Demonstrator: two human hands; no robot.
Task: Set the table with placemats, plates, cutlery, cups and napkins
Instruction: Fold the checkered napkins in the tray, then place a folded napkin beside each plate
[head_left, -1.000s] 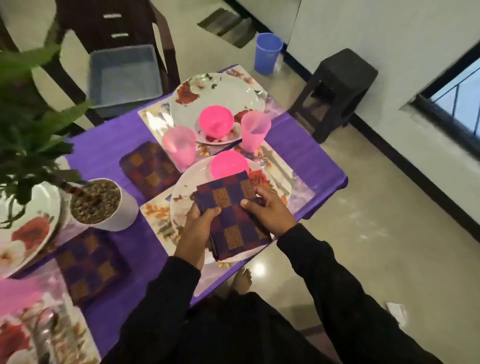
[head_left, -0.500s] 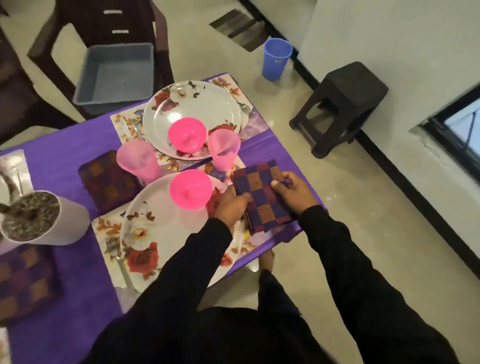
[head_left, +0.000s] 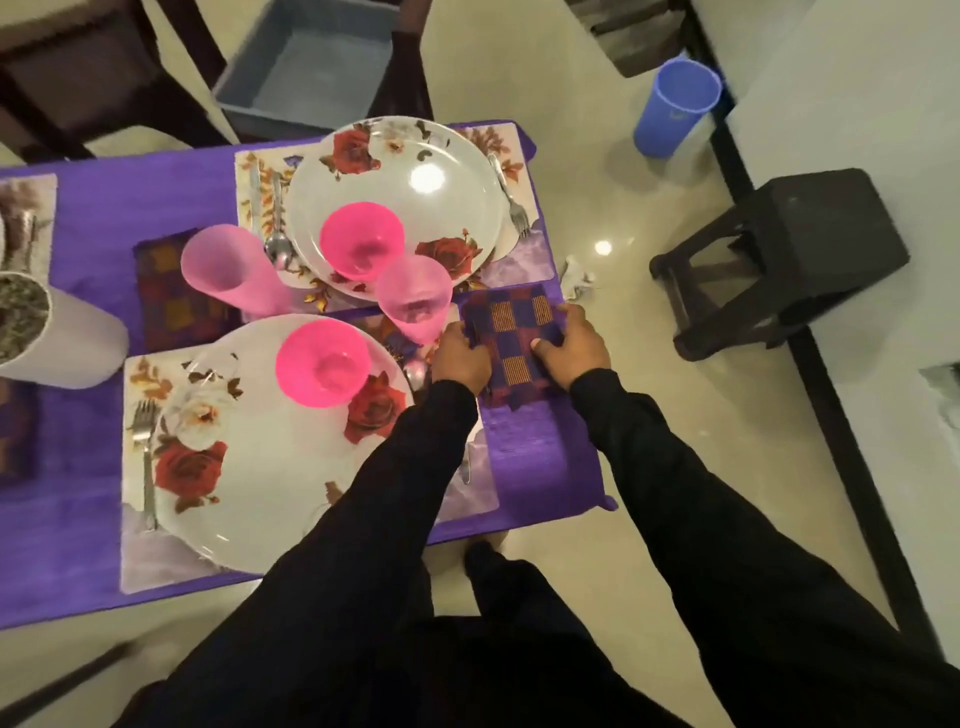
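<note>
A folded checked napkin (head_left: 511, 332) lies on the purple tablecloth (head_left: 540, 462) near the table's right edge. My left hand (head_left: 460, 358) holds its left side and my right hand (head_left: 574, 345) presses on its right side. Left of it, a near floral plate (head_left: 249, 467) with a pink bowl (head_left: 322, 361) rests on a placemat (head_left: 137, 561), with a fork (head_left: 145, 447) at its left. A far floral plate (head_left: 431, 208) carries another pink bowl (head_left: 361, 239). Two pink cups (head_left: 415, 299) (head_left: 228, 270) stand between the plates. A second napkin (head_left: 171, 306) lies behind the left cup.
A white plant pot (head_left: 62, 343) stands at the table's left. A grey tub (head_left: 306, 62) sits on a chair beyond the table. On the floor to the right are a black stool (head_left: 800, 249) and a blue cup (head_left: 675, 106).
Both hands carried the checked napkin from above the near plate to the right and set it down on the tablecloth beside the plate. The view swung left to right.
</note>
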